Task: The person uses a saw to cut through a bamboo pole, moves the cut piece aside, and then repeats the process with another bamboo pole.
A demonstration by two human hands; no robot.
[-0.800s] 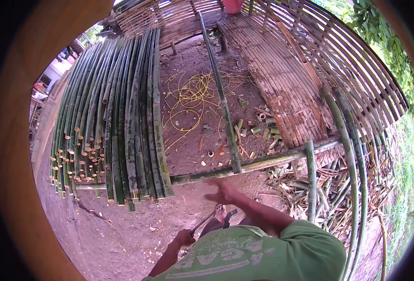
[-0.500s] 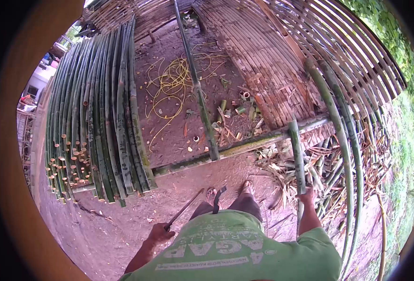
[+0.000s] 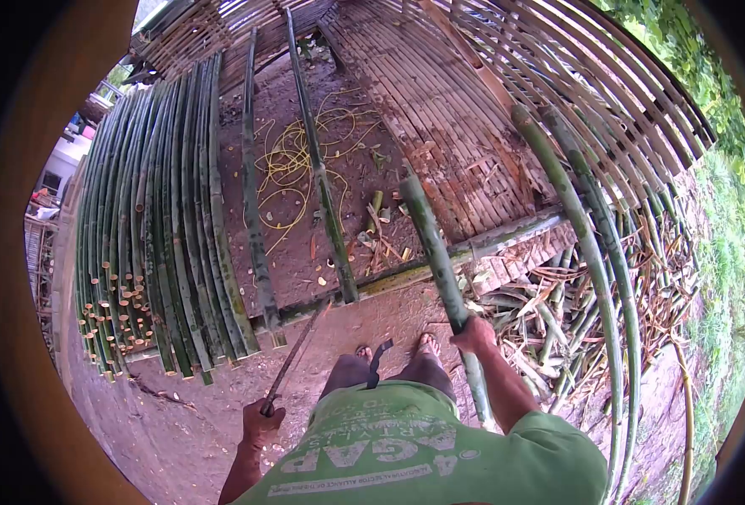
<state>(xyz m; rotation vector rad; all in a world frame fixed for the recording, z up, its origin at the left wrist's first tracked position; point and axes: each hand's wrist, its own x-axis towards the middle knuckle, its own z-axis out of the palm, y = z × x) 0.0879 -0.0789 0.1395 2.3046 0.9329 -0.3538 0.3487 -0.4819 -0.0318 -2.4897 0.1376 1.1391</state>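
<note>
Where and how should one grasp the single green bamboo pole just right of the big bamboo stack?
Probably its near end, from the near side: the slim round green bamboo pole juts past the mottled green bamboo crossbeam there, so the grip can likely close around it.

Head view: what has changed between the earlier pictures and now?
The right hand, at first open and empty, now grips the short pole, which has moved left, its top leaning left. The left hand has swung the blade forward. One long pole now lies apart, right of the pile. Unchanged: blade in left hand, yellow rope on the ground.
</note>
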